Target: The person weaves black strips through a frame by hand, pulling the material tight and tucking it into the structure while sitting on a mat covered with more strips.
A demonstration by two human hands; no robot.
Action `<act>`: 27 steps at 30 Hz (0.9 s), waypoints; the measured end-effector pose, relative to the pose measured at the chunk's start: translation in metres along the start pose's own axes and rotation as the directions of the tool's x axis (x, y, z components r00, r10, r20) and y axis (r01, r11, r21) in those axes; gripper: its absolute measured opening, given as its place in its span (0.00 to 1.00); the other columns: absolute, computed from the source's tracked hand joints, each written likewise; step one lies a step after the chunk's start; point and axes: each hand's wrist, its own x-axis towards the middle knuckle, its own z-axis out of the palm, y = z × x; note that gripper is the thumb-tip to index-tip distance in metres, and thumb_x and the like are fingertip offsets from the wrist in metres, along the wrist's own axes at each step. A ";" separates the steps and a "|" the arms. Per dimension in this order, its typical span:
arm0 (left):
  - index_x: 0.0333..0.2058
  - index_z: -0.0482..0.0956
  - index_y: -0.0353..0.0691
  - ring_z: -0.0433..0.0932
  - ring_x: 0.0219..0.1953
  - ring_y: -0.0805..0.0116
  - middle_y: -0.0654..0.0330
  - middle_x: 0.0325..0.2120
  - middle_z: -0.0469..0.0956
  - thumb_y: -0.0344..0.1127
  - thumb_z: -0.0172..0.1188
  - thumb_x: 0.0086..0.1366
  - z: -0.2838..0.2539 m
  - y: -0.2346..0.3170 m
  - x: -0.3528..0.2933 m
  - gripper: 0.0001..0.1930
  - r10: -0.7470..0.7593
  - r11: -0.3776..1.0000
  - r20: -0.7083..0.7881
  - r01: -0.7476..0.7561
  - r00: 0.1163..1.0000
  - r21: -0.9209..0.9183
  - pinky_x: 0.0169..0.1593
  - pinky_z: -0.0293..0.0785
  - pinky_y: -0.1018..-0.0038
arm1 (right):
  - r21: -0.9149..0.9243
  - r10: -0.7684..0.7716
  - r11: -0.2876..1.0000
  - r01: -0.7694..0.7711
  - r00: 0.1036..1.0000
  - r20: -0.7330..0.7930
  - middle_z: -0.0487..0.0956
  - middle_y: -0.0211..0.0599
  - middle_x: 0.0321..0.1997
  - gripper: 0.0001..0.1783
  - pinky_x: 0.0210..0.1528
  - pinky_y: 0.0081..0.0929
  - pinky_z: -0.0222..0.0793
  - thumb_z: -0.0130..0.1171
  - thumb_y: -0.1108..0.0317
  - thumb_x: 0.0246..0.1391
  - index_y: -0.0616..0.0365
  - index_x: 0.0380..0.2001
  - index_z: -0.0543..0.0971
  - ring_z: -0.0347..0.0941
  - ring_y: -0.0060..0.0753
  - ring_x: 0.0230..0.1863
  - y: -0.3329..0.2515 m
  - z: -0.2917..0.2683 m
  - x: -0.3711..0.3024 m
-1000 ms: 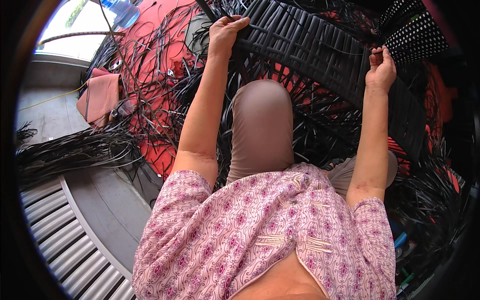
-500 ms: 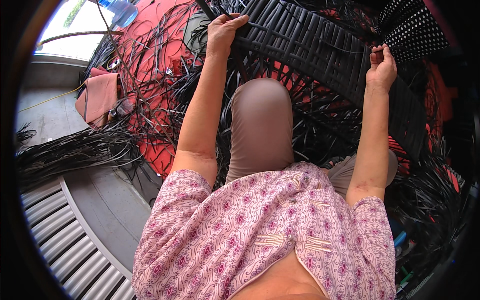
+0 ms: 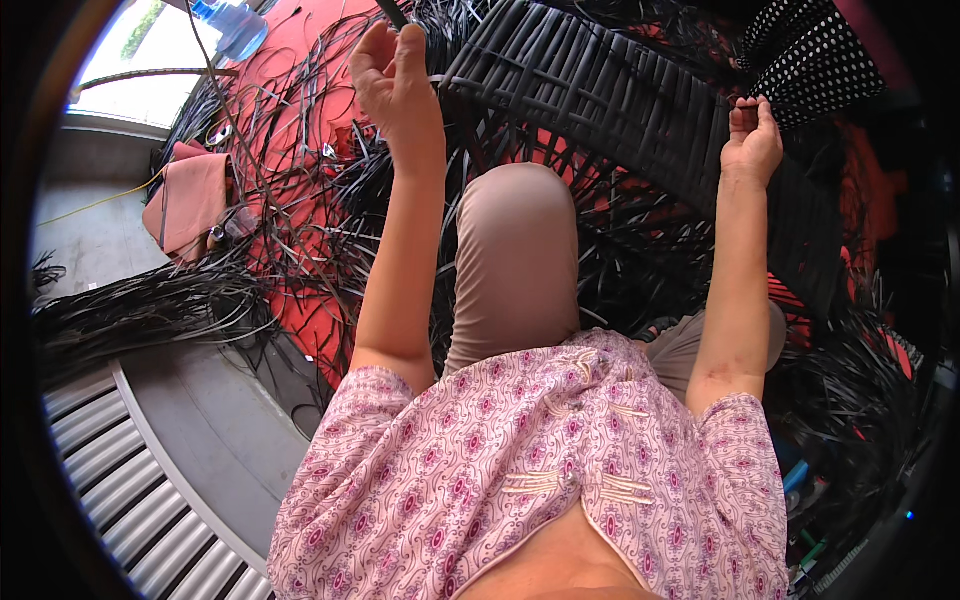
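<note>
A woven panel of black flat strips [image 3: 590, 85] slants across the top, from upper middle down to the right, on a dark frame. My left hand [image 3: 398, 100] is raised just left of the panel's left end, apart from it. Its fingers are curled but the thumb stands away from them, and I see nothing between. Beside the panel's right part, my right hand [image 3: 752, 145] is closed in a pinch with the fingertips up. A thin black strip seems to be caught at its fingertips, mostly hidden by the fingers.
Loose black strips [image 3: 310, 130] litter the red floor covering [image 3: 285, 65]. A thick bundle of strips [image 3: 150, 305] lies at left, above a slatted grey bench [image 3: 130, 480]. A pinkish folded cloth [image 3: 190, 205], a blue water bottle [image 3: 235, 30] and dotted black fabric [image 3: 815, 60] are around.
My left hand has let go of the panel's left edge and moved left, its fingers parting. My right hand stays pinched by the panel, almost in place. The view has shifted slightly.
</note>
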 end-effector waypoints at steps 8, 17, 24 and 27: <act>0.43 0.79 0.47 0.79 0.31 0.70 0.63 0.30 0.80 0.36 0.55 0.68 -0.009 0.208 -0.043 0.08 0.485 0.874 0.766 -0.221 0.422 -0.432 0.42 0.73 0.70 | 0.450 -0.003 0.891 0.059 0.992 -0.124 0.77 0.45 0.34 0.15 0.43 0.36 0.86 0.43 0.64 0.71 0.69 0.38 0.69 0.79 0.42 0.37 -0.022 -0.045 0.061; 0.39 0.82 0.42 0.72 0.24 0.72 0.66 0.24 0.72 0.32 0.60 0.63 -0.003 0.245 -0.058 0.06 0.413 0.879 0.786 0.025 0.460 -0.477 0.31 0.68 0.73 | 0.394 -0.224 0.898 0.196 0.974 0.027 0.81 0.50 0.31 0.26 0.30 0.33 0.78 0.35 0.54 0.73 0.67 0.34 0.72 0.78 0.42 0.27 -0.186 -0.190 0.193; 0.37 0.84 0.38 0.71 0.23 0.71 0.65 0.23 0.70 0.30 0.62 0.62 0.002 0.218 -0.079 0.06 0.561 0.753 0.617 -0.030 0.552 -0.658 0.31 0.68 0.72 | -0.040 -0.762 0.568 0.822 0.507 -0.403 0.78 0.41 0.29 0.11 0.23 0.33 0.70 0.51 0.65 0.65 0.65 0.37 0.71 0.79 0.43 0.27 -0.290 -0.112 0.094; 0.49 0.75 0.38 0.69 0.41 0.58 0.54 0.41 0.68 0.36 0.66 0.58 0.010 0.194 -0.070 0.20 0.502 0.855 0.736 -0.132 0.455 -0.501 0.46 0.66 0.64 | -0.014 -0.838 0.459 0.888 0.427 -0.340 0.76 0.42 0.29 0.11 0.25 0.37 0.71 0.51 0.66 0.65 0.65 0.37 0.69 0.77 0.45 0.27 -0.304 -0.070 0.062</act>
